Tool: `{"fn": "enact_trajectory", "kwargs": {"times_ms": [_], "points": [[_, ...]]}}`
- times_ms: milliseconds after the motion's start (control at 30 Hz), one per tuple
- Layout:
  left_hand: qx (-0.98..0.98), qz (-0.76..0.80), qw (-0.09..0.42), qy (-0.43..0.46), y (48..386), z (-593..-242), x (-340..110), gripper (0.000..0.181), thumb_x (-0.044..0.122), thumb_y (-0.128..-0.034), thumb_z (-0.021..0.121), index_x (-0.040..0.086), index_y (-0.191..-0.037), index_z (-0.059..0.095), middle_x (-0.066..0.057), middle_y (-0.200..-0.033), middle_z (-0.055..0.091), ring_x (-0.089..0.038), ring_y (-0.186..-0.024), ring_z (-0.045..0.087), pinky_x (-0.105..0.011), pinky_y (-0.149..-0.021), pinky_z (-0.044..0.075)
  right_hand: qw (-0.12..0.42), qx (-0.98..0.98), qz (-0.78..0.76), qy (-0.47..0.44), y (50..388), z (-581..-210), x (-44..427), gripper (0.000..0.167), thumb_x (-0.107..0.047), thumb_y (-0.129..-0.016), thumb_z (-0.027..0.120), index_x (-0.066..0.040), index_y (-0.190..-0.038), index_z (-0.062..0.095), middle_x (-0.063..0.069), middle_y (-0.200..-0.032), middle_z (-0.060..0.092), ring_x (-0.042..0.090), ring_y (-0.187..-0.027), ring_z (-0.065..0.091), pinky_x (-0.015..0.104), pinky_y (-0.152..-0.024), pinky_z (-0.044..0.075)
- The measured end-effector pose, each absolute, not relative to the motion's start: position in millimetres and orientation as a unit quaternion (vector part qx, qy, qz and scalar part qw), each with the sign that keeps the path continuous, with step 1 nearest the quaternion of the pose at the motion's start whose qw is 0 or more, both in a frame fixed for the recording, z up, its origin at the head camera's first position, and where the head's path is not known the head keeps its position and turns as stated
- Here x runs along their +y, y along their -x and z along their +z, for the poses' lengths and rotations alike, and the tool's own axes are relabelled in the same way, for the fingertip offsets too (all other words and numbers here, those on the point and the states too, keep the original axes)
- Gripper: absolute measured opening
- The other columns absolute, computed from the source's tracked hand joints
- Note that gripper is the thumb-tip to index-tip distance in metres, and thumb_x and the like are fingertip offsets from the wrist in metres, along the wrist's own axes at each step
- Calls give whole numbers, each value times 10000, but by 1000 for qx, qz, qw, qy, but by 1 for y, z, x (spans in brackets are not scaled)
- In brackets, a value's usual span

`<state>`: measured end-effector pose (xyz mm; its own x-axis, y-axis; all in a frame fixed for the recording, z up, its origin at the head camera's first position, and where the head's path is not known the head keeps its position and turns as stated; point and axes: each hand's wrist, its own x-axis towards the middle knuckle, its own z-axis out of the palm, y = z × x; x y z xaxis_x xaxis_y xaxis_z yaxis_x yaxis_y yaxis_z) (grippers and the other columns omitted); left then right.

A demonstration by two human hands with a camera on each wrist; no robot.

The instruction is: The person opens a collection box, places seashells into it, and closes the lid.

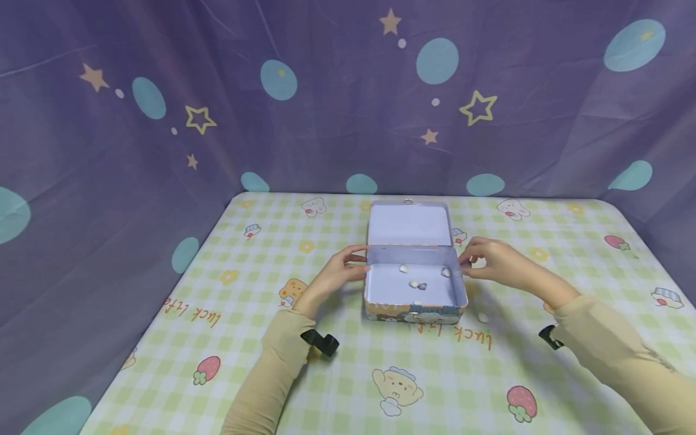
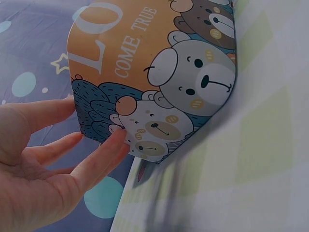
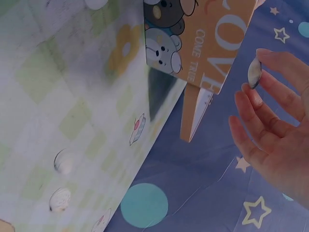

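Note:
A tin box (image 1: 388,293) with cartoon bears on its outside stands on the table, its lid (image 1: 409,225) tipped back. Several small seashells (image 1: 403,269) lie on the white bottom inside. My left hand (image 1: 338,273) rests its extended fingertips against the box's left wall, as the left wrist view also shows. On the other side, beside the right wall, my right hand (image 1: 497,263) pinches a pale seashell (image 3: 254,73) between thumb and fingers. This shell is held outside the box.
On the cloth to the right of the box lies a loose seashell (image 1: 483,317); the right wrist view shows more shells (image 3: 60,199) on the cloth. A green checked tablecloth (image 1: 304,393) covers the table. Purple curtains (image 1: 337,133) hang behind and beside it.

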<state>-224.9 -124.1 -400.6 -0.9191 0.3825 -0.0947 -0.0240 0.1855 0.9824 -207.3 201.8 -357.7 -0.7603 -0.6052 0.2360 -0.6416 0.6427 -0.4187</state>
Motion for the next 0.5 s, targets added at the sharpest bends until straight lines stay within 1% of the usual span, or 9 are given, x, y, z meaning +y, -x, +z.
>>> {"fn": "enact_trajectory", "kwargs": {"times_ms": [133,233,300,367,467,500], "points": [[751,628,166,-121,224,-399,-124,506,16,-843,564,19,-1314,380,-280,-1212,423,-333,-1009,534,-316,-814,527,43,-900,246,-358,209,-358,196,118,-38,-720,683,-59,-836,682,-47,-808,558,92,-700,533,224,-590,485],[750,629,167,-121,224,-398,-124,506,12,-844,563,16,-1315,377,-284,-1212,420,-339,-1011,532,-316,-815,527,42,-896,249,-366,210,-359,191,114,-23,-709,687,-48,-820,678,-28,-821,575,118,-730,557,275,-634,517],[748,631,166,-121,224,-398,-124,504,7,-844,561,12,-1314,378,-284,-1211,421,-348,-1015,529,-317,-814,527,38,-895,250,-367,210,-359,189,110,-18,-708,687,-47,-814,677,-16,-822,599,216,-835,590,355,-747,526],[747,632,167,-119,224,-398,-124,505,2,-842,561,15,-1313,380,-280,-1210,424,-354,-1018,526,-317,-813,528,32,-895,253,-367,210,-360,186,101,-19,-716,683,-44,-814,675,-15,-811,608,313,-944,574,440,-850,482],[746,634,165,-117,224,-398,-124,502,-4,-842,557,15,-1312,382,-277,-1208,427,-344,-1009,532,-318,-810,529,27,-894,252,-370,209,-360,183,96,-38,-717,693,-45,-811,676,-32,-781,590,285,-904,585,393,-828,500],[747,634,164,-117,224,-398,-124,500,-6,-843,555,12,-1311,381,-280,-1206,427,-340,-1005,535,-320,-808,530,25,-893,253,-371,209,-361,182,94,-42,-720,694,-45,-812,676,-35,-778,576,232,-840,590,346,-778,517]]}}
